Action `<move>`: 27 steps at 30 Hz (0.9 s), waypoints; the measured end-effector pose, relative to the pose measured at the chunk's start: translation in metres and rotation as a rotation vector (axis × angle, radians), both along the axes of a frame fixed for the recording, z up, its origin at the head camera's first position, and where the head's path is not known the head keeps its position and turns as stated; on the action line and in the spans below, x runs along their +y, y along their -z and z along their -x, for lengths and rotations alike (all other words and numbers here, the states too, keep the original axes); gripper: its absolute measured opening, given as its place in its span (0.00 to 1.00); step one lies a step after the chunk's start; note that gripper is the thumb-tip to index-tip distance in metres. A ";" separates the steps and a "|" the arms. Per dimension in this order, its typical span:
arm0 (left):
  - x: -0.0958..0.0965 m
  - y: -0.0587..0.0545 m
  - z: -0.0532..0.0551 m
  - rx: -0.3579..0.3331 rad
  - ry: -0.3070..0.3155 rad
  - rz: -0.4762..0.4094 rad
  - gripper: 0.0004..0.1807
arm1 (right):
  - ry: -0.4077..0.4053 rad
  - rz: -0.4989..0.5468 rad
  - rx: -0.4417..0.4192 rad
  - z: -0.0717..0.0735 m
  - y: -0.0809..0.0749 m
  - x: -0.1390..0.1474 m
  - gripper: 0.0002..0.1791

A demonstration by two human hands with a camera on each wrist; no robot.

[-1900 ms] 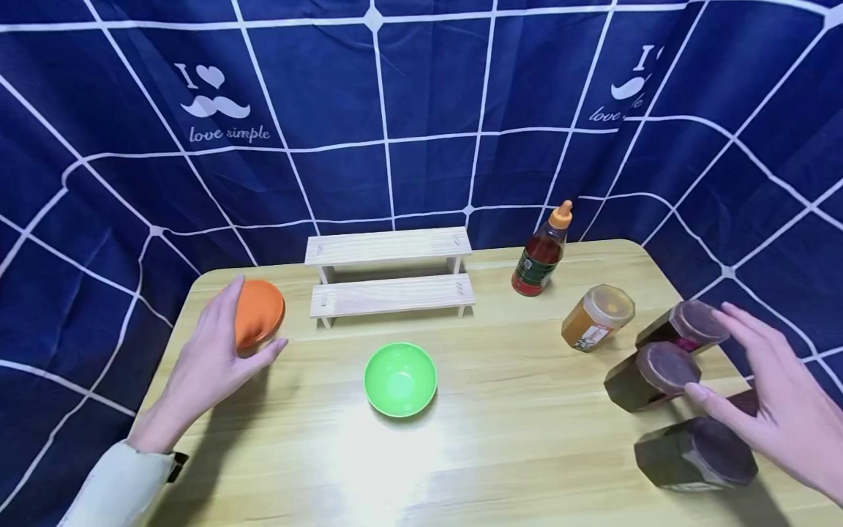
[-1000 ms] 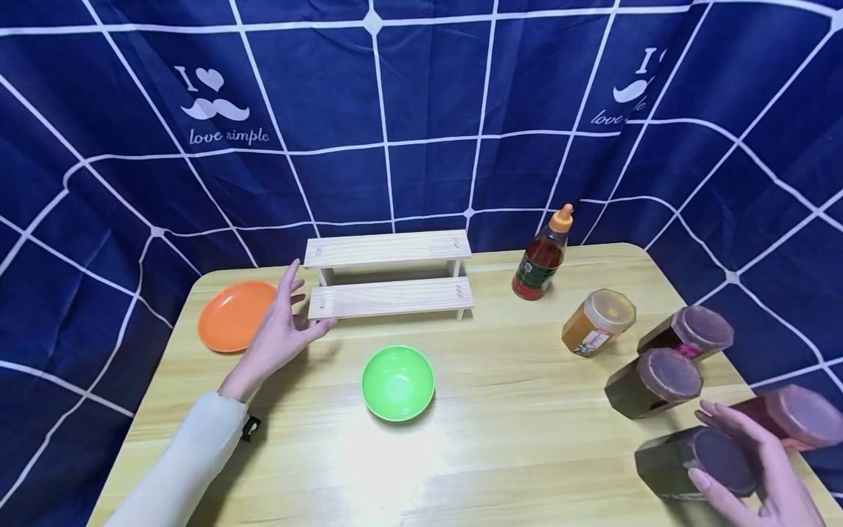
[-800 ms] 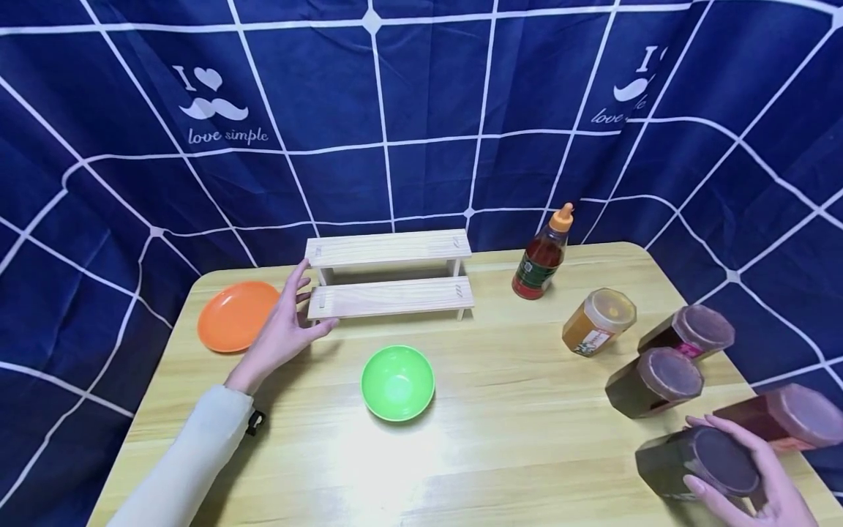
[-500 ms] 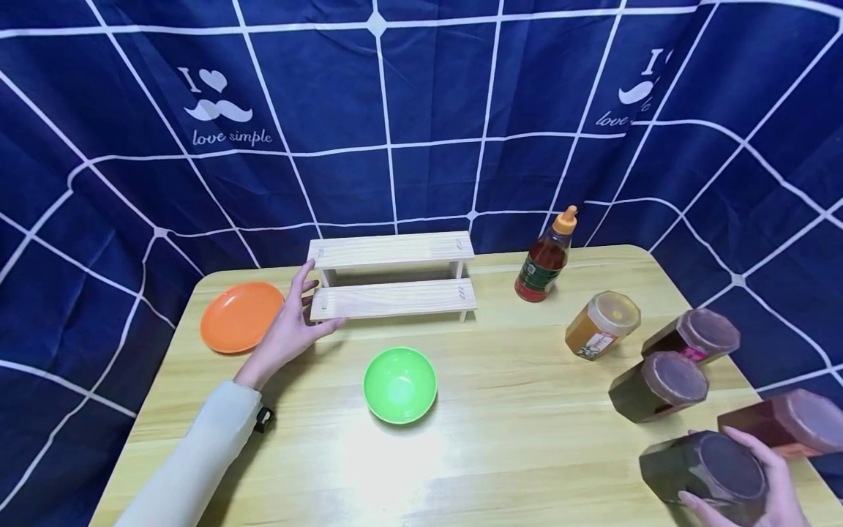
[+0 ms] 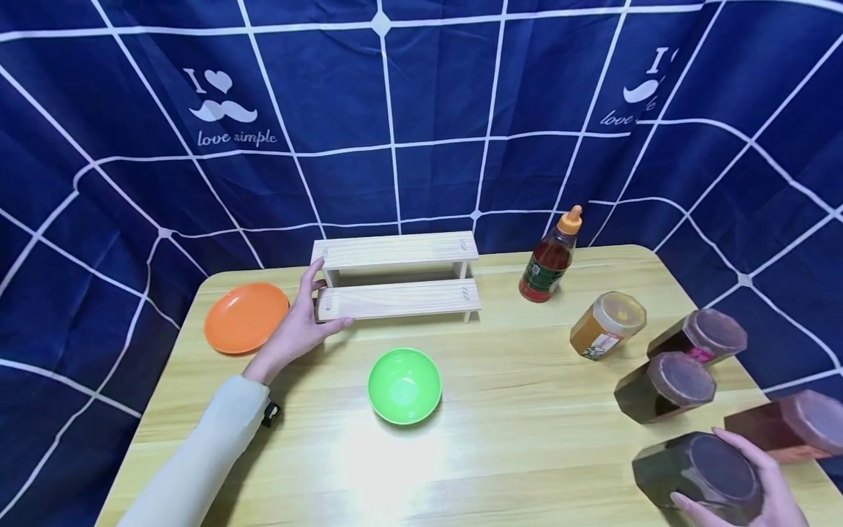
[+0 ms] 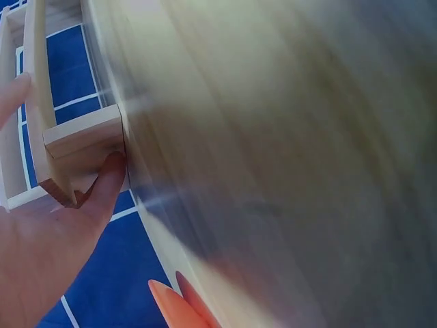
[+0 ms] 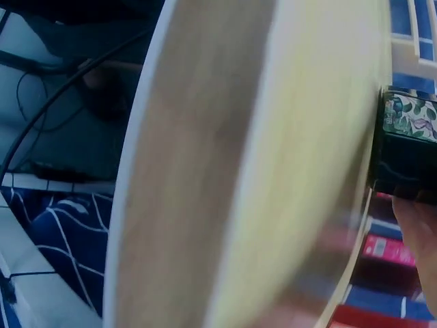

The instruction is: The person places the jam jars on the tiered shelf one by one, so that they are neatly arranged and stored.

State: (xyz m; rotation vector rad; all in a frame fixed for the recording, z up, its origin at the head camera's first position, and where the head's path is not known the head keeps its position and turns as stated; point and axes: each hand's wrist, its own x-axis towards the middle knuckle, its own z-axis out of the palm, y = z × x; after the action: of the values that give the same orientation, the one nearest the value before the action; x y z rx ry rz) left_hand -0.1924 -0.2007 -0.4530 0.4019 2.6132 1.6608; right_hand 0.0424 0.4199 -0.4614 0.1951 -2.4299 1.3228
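At the left end of a pale two-tier wooden shelf rack (image 5: pixel 395 300), my left hand (image 5: pixel 299 329) holds the lower tier, thumb in front and fingers behind. The left wrist view shows the thumb pressed against the rack's end leg (image 6: pixel 85 140). My right hand (image 5: pixel 767 487) grips a dark faceted jar (image 5: pixel 691 472) by its sides, near the lid. A leafy label shows on that jar (image 7: pixel 410 147) in the right wrist view. Whether its base touches the table is unclear. A reddish jar (image 5: pixel 780 428) stands just right of the hand.
Two dark jars (image 5: pixel 658 388) (image 5: pixel 694 337) and an amber jar (image 5: pixel 606 326) stand on the right. Behind them is a red sauce bottle (image 5: pixel 548 263) with an orange cap. A green bowl (image 5: pixel 404 386) sits mid-table, an orange plate (image 5: pixel 245 318) far left. Blue checked cloth (image 5: pixel 421 110) surrounds the table.
My left hand has gone from above the orange plate to the rack's left end. My right hand has come down onto the near dark jar and taken hold; the jar has shifted slightly left.
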 end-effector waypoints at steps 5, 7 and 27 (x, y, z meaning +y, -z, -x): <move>-0.001 0.003 0.002 0.041 -0.005 0.035 0.66 | 0.096 -0.082 -0.025 -0.004 -0.001 -0.017 0.63; -0.002 0.004 0.002 0.054 -0.015 0.049 0.66 | 0.101 -0.086 -0.003 -0.003 -0.001 -0.024 0.65; -0.007 0.006 0.004 0.067 -0.043 0.082 0.65 | -0.138 -0.092 0.009 0.046 -0.059 -0.092 0.67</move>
State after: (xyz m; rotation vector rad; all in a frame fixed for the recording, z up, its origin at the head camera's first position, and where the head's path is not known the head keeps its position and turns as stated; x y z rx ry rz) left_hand -0.1966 -0.2080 -0.4590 0.4081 2.7469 1.5719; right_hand -0.0041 0.3282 -0.4021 0.3992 -2.5106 1.2632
